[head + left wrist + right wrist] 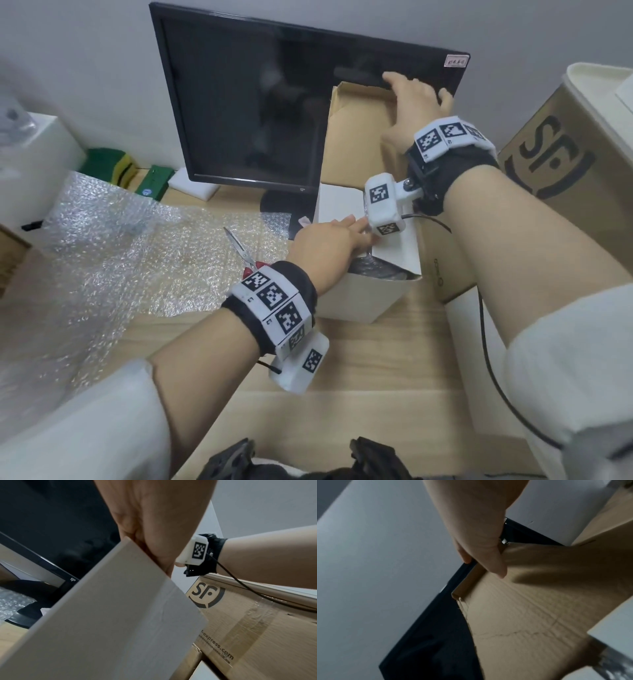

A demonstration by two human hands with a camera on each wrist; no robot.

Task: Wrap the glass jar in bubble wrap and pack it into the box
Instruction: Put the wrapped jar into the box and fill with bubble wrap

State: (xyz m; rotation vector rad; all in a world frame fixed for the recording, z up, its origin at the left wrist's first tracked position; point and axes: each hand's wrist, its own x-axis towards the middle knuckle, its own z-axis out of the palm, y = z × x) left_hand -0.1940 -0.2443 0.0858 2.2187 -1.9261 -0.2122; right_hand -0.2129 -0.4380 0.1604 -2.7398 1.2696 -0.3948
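Two hands (329, 240) (416, 106), one box (356, 301)

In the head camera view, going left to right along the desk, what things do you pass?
Bubble wrap → scissors → left hand on the white box → right hand holding the brown flap → SF carton.

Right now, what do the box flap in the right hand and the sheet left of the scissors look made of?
Box flap: brown corrugated cardboard, matte; fluting lines show.
Sheet: clear plastic bubble wrap, glossy; glinting bubbles, wood showing through.
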